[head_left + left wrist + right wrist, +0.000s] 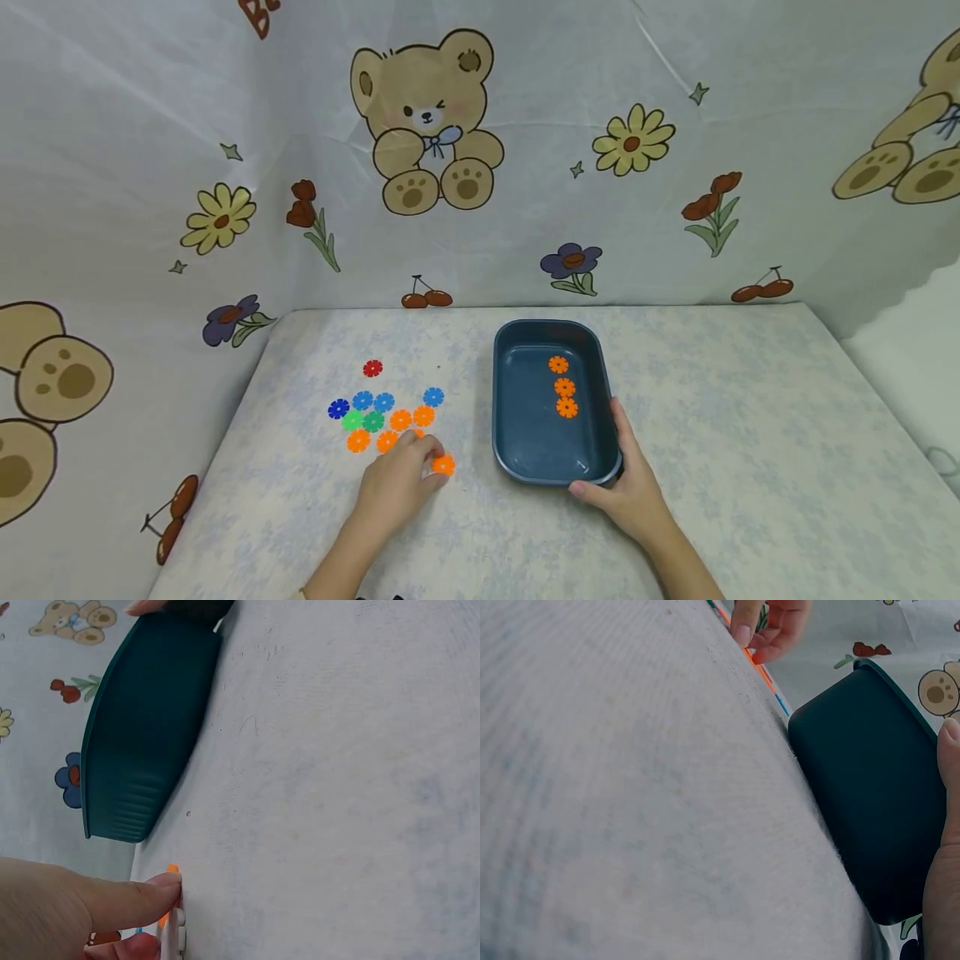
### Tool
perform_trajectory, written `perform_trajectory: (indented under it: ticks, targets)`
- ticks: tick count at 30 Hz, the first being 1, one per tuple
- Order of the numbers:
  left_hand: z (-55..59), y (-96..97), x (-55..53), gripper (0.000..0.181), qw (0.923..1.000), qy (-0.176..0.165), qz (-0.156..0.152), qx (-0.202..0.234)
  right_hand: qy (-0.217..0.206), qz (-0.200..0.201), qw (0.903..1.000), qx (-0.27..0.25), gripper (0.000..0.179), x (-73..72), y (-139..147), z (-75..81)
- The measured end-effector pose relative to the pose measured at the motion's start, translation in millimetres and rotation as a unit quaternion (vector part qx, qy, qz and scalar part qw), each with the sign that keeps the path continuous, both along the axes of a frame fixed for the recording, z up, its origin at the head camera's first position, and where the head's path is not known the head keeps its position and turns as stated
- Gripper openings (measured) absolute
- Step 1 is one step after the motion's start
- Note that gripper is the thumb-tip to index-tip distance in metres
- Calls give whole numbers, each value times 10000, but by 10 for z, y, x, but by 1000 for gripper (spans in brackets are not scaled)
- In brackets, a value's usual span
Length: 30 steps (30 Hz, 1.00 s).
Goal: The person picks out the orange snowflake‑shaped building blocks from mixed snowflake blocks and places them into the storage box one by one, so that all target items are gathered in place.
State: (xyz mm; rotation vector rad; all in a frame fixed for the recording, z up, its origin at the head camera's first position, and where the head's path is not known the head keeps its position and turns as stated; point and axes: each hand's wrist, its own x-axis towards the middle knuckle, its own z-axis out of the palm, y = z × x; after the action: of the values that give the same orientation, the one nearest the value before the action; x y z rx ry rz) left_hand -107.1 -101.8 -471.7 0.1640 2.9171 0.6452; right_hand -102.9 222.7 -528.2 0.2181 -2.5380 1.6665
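Pale surface [720, 400]: three orange discs [565, 387] are contained in the blue tray [536, 454], gripped near its corner by the right hand [633, 496]; another disc [446, 463] is pinched by the left hand [396, 482] — loose discs [384, 402] are left outside.

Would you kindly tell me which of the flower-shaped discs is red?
The red disc is the one lying alone beyond the blue discs; the others are blue, green or orange, including the orange disc in the left hand.
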Motion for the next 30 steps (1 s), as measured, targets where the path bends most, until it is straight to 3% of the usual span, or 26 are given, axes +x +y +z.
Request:
perform_trajectory:
  ticks: [9, 12, 15, 19, 21, 25, 30]
  targets:
    - [-72, -8, -60, 26, 9990, 57, -215, 390, 35, 1, 10000, -9, 128, 0, 8, -3]
    - [-53, 0, -61, 24, 9978, 113, -98, 645, 29, 7, 10000, -37, 128, 2, 4, -2]
    - [49, 32, -73, 23, 9911, -58, 138, 1323, 48, 23, 10000, -69, 127, 4, 4, 0]
    - [310, 125, -103, 21, 9712, -436, 278, 2327, 79, 100, 9998, -139, 128, 5, 14, 0]
    - [440, 205, -130, 21, 9639, -539, 212, 2597, 77, 127, 9998, -157, 128, 5, 20, -1]
    - [617, 448, -194, 21, 9617, -494, 3, 2697, 86, 113, 9998, -113, 128, 6, 26, -1]
    - [609, 869, -246, 28, 9644, -345, -219, 2614, 129, 105, 9998, -143, 128, 8, 9, 0]
